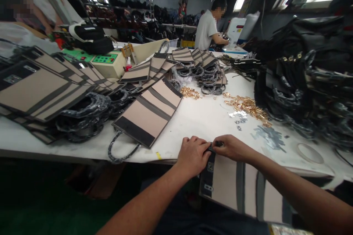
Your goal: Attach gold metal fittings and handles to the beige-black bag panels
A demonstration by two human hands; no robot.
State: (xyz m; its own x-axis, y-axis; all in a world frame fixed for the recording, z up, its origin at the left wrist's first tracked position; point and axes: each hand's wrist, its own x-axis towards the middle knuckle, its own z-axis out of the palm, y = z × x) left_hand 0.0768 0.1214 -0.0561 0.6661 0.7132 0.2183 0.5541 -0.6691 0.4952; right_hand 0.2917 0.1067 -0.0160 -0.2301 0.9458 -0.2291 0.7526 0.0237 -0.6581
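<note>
A beige bag panel (224,180) with black and grey strips lies across my lap, its far end against the table edge. My left hand (193,156) is closed on the panel's far corner, fingers curled over its black end strip. Beside it, my right hand (230,147) pinches a small dark piece at the same corner; what kind of piece it is cannot be made out. Two small metal plates show on the black strip: a square plate (210,166) and a slotted plate (209,188). Both hands nearly touch.
Gold metal fittings (248,106) and flat grey pieces (268,137) lie on the white table (198,117). Similar panels with wrapped handles are piled at left, the nearest panel (149,112) overhanging. Black bags (286,80) heap at right. A person (205,29) works at the back.
</note>
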